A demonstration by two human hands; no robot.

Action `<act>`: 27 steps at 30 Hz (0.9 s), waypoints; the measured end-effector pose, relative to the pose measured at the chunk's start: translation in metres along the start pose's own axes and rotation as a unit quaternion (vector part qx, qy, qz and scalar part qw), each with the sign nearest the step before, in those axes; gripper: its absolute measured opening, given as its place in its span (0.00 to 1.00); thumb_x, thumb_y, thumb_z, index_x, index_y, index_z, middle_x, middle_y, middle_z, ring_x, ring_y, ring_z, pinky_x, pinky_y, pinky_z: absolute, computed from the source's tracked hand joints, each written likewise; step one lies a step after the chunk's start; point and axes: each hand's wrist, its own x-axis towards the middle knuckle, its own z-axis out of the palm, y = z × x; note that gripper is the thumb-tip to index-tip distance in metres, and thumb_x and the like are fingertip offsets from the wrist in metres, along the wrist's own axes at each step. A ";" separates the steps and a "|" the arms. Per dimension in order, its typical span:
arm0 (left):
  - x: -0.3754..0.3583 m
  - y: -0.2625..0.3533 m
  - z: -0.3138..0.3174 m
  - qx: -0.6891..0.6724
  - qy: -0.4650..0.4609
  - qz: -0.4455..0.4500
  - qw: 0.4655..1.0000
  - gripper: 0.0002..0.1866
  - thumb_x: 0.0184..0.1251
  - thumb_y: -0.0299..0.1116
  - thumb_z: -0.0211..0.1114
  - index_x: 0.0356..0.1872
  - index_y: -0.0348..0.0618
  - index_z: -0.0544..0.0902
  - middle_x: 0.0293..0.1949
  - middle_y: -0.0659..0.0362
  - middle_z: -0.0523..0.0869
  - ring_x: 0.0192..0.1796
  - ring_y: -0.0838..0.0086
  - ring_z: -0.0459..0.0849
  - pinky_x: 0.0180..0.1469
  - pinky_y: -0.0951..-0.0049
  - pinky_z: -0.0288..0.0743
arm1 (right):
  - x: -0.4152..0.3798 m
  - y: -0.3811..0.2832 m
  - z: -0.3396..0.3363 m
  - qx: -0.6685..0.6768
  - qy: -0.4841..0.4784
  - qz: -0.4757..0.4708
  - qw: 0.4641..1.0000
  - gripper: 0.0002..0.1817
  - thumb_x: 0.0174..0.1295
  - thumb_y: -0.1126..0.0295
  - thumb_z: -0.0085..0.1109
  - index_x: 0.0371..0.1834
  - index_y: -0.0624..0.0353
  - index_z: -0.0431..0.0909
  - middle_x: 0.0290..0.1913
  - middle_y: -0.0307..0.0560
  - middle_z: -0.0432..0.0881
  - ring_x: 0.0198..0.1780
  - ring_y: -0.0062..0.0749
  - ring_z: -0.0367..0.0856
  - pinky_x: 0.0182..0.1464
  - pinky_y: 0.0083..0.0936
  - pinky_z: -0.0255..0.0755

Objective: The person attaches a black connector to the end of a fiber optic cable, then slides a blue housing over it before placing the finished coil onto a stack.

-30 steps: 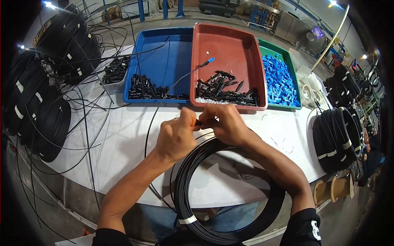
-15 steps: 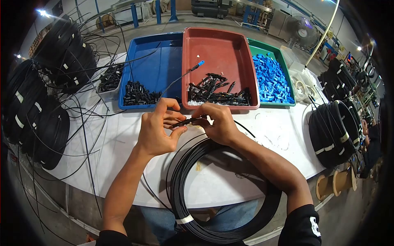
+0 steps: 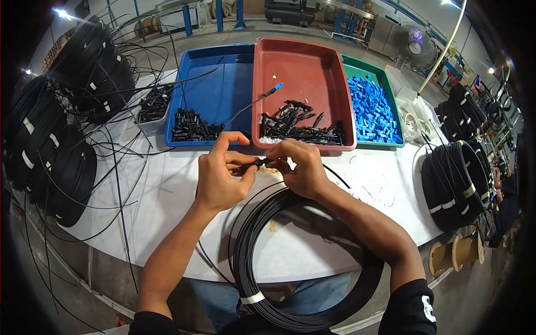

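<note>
In front of the trays, both hands meet at a slim black connector piece (image 3: 260, 162). My left hand (image 3: 220, 181) pinches its left end between thumb and fingers, with the index finger raised and curled. My right hand (image 3: 301, 167) grips the other end with thumb and fingertips, which partly hide it. A thin black cable ending in a blue connector tip (image 3: 277, 87) rises beyond my left hand, over the red tray. Below the hands a large coil of black cable (image 3: 244, 245), bound with white tape, rests over the table edge and my lap.
Blue tray (image 3: 218, 78) contains black parts; red tray (image 3: 298, 67) contains black connectors. Small blue pieces (image 3: 374, 111) fill much of the green tray (image 3: 397, 125). Cable coils (image 3: 47, 151) and loose strands crowd the left; another coil (image 3: 452, 178) stands right.
The view has shifted slightly, so the trays sit a little farther right. My left thumb has moved up against the connector piece, which both hands still hold.
</note>
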 end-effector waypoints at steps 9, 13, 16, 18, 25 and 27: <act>0.001 -0.005 0.002 0.009 0.010 -0.003 1.000 0.24 0.52 0.16 0.65 0.52 0.40 0.71 0.35 0.46 0.91 0.37 0.65 0.93 0.42 0.72 0.87 | -0.001 0.002 0.002 -0.026 0.019 -0.072 0.997 0.11 0.51 0.86 0.68 0.37 0.62 0.81 0.36 0.50 0.83 0.37 0.47 0.86 0.37 0.36 0.79; 0.006 -0.004 -0.006 0.060 -0.040 0.008 0.997 0.20 0.55 0.18 0.59 0.50 0.39 0.68 0.28 0.50 0.87 0.26 0.70 0.87 0.28 0.70 0.78 | -0.002 0.004 0.002 -0.044 0.025 -0.094 0.994 0.12 0.53 0.86 0.69 0.38 0.62 0.80 0.36 0.47 0.83 0.37 0.40 0.86 0.35 0.31 0.79; 0.007 -0.022 -0.016 0.024 -0.166 0.098 0.981 0.19 0.56 0.19 0.51 0.48 0.44 0.60 0.24 0.57 0.75 0.20 0.78 0.73 0.25 0.74 0.73 | -0.002 -0.003 0.003 -0.084 0.000 -0.157 0.984 0.11 0.53 0.83 0.68 0.37 0.60 0.80 0.35 0.46 0.83 0.35 0.42 0.85 0.35 0.35 0.79; 0.004 -0.020 -0.011 -0.052 -0.177 0.068 0.980 0.17 0.53 0.21 0.45 0.44 0.48 0.56 0.22 0.62 0.62 0.20 0.81 0.60 0.22 0.78 0.62 | -0.003 -0.005 0.006 -0.089 0.022 -0.213 0.973 0.12 0.52 0.82 0.69 0.38 0.60 0.79 0.36 0.44 0.83 0.35 0.39 0.84 0.33 0.32 0.79; -0.001 -0.017 0.005 -0.168 -0.077 -0.031 0.982 0.10 0.58 0.23 0.43 0.41 0.44 0.57 0.17 0.64 0.60 0.18 0.81 0.58 0.21 0.73 0.52 | -0.002 -0.009 0.009 -0.083 0.053 -0.255 0.962 0.14 0.50 0.87 0.67 0.40 0.62 0.82 0.36 0.46 0.85 0.31 0.36 0.86 0.28 0.29 0.79; -0.004 -0.014 0.011 -0.107 -0.033 0.009 0.994 0.10 0.58 0.23 0.44 0.40 0.43 0.58 0.16 0.61 0.61 0.17 0.77 0.60 0.21 0.70 0.54 | -0.003 -0.014 0.010 -0.076 0.053 -0.217 0.972 0.14 0.50 0.88 0.66 0.40 0.62 0.82 0.34 0.46 0.86 0.31 0.36 0.86 0.28 0.29 0.79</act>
